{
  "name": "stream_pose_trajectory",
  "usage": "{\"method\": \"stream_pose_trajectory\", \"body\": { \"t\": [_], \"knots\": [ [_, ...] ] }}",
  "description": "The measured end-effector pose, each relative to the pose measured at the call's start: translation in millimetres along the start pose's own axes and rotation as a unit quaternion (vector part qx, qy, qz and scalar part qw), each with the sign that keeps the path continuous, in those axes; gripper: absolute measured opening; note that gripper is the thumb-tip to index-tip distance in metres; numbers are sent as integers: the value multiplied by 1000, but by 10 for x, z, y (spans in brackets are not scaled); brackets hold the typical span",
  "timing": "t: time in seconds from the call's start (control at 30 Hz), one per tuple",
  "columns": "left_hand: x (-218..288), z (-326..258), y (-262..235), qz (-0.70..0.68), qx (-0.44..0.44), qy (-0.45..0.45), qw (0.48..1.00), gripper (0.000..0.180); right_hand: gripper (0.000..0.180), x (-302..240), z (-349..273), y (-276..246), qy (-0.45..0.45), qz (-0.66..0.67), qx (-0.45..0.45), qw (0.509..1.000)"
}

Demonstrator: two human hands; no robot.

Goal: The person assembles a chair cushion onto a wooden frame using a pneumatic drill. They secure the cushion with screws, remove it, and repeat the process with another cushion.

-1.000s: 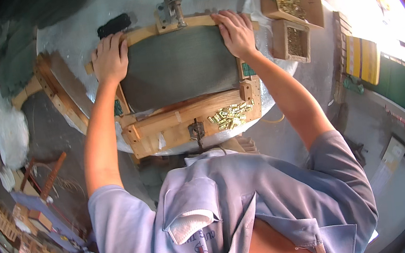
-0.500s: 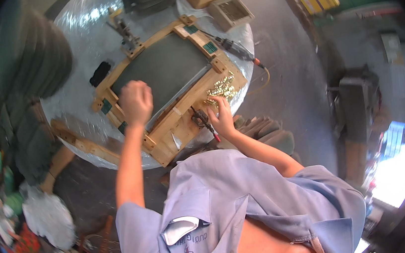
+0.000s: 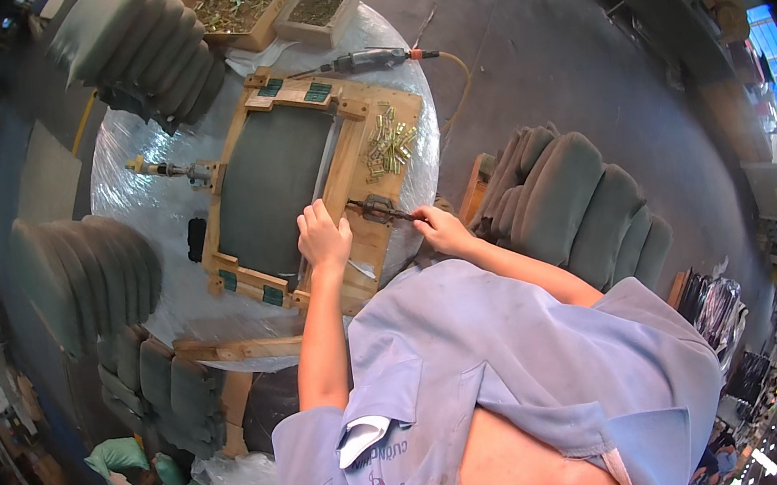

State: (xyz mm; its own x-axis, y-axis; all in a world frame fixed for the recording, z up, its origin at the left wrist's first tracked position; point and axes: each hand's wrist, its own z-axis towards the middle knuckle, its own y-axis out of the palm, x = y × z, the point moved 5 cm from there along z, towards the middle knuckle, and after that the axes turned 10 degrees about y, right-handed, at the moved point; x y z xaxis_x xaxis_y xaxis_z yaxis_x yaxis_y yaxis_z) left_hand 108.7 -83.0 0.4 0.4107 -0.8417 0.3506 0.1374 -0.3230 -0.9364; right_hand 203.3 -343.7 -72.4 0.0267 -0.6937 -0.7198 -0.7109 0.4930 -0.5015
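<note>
My right hand (image 3: 445, 231) is closed round the handle of a toggle clamp (image 3: 379, 209) fixed to the near right side of a wooden jig (image 3: 338, 200). A dark grey-green upholstered panel (image 3: 269, 184) lies inside the jig's frame. My left hand (image 3: 324, 237) rests on the panel's near edge by the jig's rail, its fingers stretched forward and slightly bent. What lies under those fingertips is hidden. A pile of small brass-coloured metal fittings (image 3: 388, 144) sits on the jig's board, beyond the clamp. At the jig's far left stands a second clamp (image 3: 171, 168).
The jig lies on a round table wrapped in clear film (image 3: 170, 301). An air tool (image 3: 366, 60) with an orange hose lies behind it, near two boxes of metal parts (image 3: 242, 5) (image 3: 316, 9). Stacked grey-green cushions (image 3: 560, 189) stand at right, others (image 3: 91, 276) at left.
My left hand has come down from above the panel to its near edge. My right hand has left the metal fittings and taken hold of the clamp handle. The whole view has turned.
</note>
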Motion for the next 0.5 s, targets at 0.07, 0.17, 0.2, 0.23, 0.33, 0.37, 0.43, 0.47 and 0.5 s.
{"method": "stream_pose_trajectory", "body": {
  "t": [0.07,0.17,0.2,0.23,0.33,0.37,0.43,0.47,0.5],
  "knots": [
    [-4,12,-73,14,6,6,1000,58,32,47,22,11,12,5,7,1000],
    [-81,54,67,86,42,14,995,57,31,-21,29,1,11,4,5,1000],
    [-38,71,88,105,47,0,993,58,31,-29,39,-24,6,13,4,1000],
    [-10,73,97,106,51,-13,993,58,31,-42,50,-46,1,23,3,1000],
    [-77,-1,150,99,62,-53,992,63,25,-203,-93,-242,62,60,19,996],
    [-127,-15,188,87,65,-64,992,68,22,-272,-138,-266,45,96,33,994],
    [-179,-18,138,90,103,-71,988,80,20,-477,-209,-359,10,167,60,984],
    [-231,-34,47,106,136,-69,983,87,21,-624,-233,-375,16,106,67,992],
    [-259,-39,-46,119,168,-63,977,94,22,-802,-196,-380,-76,53,99,991]
  ]
}}
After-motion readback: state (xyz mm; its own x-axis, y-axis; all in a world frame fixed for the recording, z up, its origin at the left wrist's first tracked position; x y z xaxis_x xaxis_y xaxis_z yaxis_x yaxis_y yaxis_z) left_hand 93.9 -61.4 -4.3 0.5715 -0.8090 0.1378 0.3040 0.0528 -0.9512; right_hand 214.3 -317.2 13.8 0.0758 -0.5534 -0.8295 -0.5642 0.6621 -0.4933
